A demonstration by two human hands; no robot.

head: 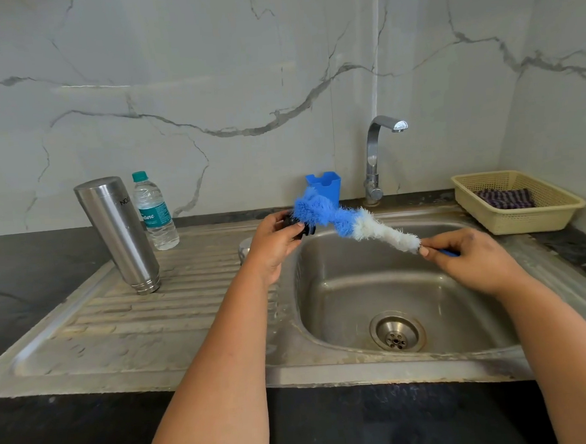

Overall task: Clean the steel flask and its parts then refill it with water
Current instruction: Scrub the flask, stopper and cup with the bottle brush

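Note:
The steel flask (119, 232) stands upside down on the ribbed drainboard (153, 312), left of the sink basin (391, 284). My left hand (272, 243) holds a small black flask part (302, 226) above the basin's left rim. My right hand (468, 255) pinches the blue handle of a bottle brush (353, 223). Its blue and white bristles reach left, and the blue tip presses against the black part. A shiny steel cap (244, 250) peeks out behind my left wrist on the drainboard.
A plastic water bottle (155, 213) stands right behind the flask. A blue holder (325, 185) and the tap (377, 161) stand at the sink's back edge. A beige basket (520, 201) with a striped cloth sits at the right. Dark counter surrounds the sink.

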